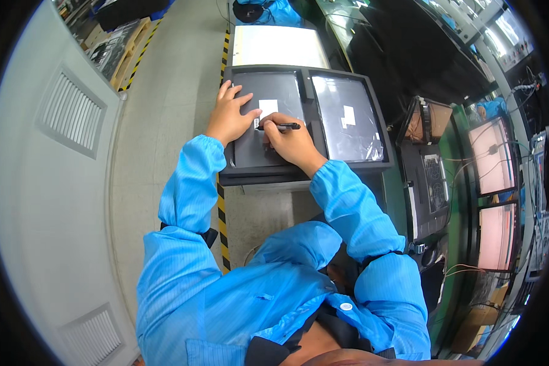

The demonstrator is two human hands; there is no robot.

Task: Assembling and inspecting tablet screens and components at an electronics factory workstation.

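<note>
A black foam tray lies before me, with a dark flat panel in each of its two recesses. On the left panel my left hand rests with its fingers spread, beside a white label. My right hand grips a black marker pen, its tip at a small white sticker just below that label. The right panel is covered in shiny clear film and carries a white label.
Behind the tray lies a white board. To the right, a green bench bears a laptop, a dark-framed box and two lit screens. A louvred white door stands left, beyond the striped floor tape.
</note>
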